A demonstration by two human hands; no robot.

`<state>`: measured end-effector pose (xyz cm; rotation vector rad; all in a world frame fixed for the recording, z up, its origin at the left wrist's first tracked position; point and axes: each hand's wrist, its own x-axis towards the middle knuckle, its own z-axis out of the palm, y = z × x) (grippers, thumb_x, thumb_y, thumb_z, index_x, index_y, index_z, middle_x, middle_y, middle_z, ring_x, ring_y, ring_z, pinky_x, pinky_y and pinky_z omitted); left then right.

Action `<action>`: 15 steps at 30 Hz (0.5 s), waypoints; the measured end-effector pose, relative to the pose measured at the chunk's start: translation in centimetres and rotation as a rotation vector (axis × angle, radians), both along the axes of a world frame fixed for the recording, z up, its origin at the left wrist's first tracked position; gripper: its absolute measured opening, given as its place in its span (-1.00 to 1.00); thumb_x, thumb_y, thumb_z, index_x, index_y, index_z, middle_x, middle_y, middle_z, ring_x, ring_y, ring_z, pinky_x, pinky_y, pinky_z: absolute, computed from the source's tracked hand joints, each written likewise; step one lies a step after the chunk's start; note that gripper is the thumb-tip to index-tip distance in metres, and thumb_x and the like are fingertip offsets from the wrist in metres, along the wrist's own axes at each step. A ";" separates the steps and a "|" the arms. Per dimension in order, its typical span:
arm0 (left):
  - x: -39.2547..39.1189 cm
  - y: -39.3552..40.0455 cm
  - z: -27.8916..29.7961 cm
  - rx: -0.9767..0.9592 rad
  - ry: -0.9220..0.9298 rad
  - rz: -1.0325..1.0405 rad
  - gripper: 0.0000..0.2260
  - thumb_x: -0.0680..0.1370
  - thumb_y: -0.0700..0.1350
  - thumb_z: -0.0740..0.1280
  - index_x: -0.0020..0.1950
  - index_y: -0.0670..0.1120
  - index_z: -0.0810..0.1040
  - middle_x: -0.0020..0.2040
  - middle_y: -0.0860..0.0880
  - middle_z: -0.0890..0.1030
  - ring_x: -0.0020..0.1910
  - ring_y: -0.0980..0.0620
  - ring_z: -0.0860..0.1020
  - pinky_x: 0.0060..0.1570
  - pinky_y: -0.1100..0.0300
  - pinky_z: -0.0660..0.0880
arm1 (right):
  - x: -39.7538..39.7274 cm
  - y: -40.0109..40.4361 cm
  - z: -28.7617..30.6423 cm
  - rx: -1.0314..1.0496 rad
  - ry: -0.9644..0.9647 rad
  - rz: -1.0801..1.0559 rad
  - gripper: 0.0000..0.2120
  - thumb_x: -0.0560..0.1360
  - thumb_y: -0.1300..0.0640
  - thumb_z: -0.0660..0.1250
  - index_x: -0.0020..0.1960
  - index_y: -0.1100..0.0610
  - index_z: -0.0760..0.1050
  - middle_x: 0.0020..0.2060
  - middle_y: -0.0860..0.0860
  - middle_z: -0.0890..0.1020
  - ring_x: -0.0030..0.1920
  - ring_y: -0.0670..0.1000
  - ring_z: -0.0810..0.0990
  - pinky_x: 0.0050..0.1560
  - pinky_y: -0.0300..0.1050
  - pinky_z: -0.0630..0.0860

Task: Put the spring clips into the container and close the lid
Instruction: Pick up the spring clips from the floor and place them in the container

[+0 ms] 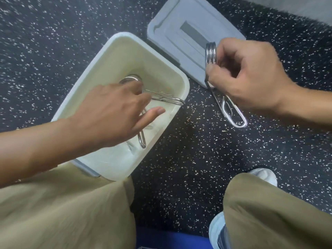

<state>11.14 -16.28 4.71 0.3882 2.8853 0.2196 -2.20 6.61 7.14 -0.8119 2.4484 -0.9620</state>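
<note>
L hand (115,112) is down inside the box (181,81), fingers half-curled around a clip (143,139) – coil end up near the far wall, one long loop hanging toward the near side, another leg resting across the box's right rim. Whether the fingers actually pinch it or have let go, can't tell; motion blur there. Box is cream, open, sitting on the speckled dark floor (179,150) w/ its near corner against the person's left knee.

R hand (246,74) is held above the floor just right of the box, closed in a loose fist on a 2nd clip (231,112) – coil sticking up past the thumb, wire legs pointing down toward the floor.

Lid (172,29) lies flat on the floor beyond the box, near its far-right corner, partly behind the R hand – off the box.
</note>
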 end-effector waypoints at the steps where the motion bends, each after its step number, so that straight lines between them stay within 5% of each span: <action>1: 0.3 -0.5 -0.5 -0.031 -0.016 -0.001 -0.55 0.66 0.22 -0.03 -0.24 -0.05 0.36 -0.24 0.02 0.34 -0.44 -0.04 0.29 -0.49 0.20 0.06 | 0.0 -0.5 0.1 -0.009 0.006 0.012 -0.78 0.50 0.07 0.31 -0.24 0.19 0.47 -0.42 0.07 0.57 -0.42 -0.10 0.44 -0.40 -0.41 0.31; 6: 1.9 -2.9 -4.4 -0.164 -0.089 -0.004 -0.55 0.63 0.14 -0.02 -0.19 -0.12 0.46 -0.21 -0.08 0.47 -0.42 -0.06 0.30 -0.49 0.16 0.21 | 0.8 -3.2 0.7 -0.018 0.059 0.122 -0.80 0.50 0.06 0.32 -0.23 0.15 0.45 -0.44 -0.06 0.51 -0.41 -0.10 0.43 -0.37 -0.33 0.33; 10: 2.9 -3.0 -6.2 -0.445 -0.118 -0.237 -0.56 0.63 0.04 -0.02 -0.22 -0.03 0.57 -0.28 -0.04 0.54 -0.46 -0.01 0.27 -0.52 0.15 0.00 | 1.4 -5.0 0.6 -0.016 0.086 0.202 -0.81 0.49 0.09 0.33 -0.21 0.19 0.49 -0.44 -0.03 0.51 -0.39 -0.03 0.45 -0.36 -0.29 0.34; 13: 3.8 -3.4 -8.2 -0.424 -0.221 -0.219 -0.66 0.61 0.08 0.17 -0.18 -0.03 0.64 -0.24 -0.05 0.59 -0.41 -0.06 0.42 -0.48 0.18 0.23 | 1.9 -6.2 0.2 -0.007 0.092 0.264 -0.83 0.49 0.07 0.32 -0.22 0.13 0.46 -0.44 -0.03 0.50 -0.39 -0.01 0.43 -0.36 -0.27 0.33; 15: 4.5 -3.2 -9.0 -0.453 -0.212 -0.267 -0.69 0.61 0.12 0.19 -0.10 0.04 0.67 -0.17 0.01 0.62 -0.40 -0.04 0.38 -0.46 0.18 0.21 | 2.0 -7.0 0.1 0.003 0.110 0.303 -0.83 0.48 0.05 0.31 -0.23 0.08 0.41 -0.44 -0.05 0.48 -0.40 0.00 0.40 -0.36 -0.27 0.32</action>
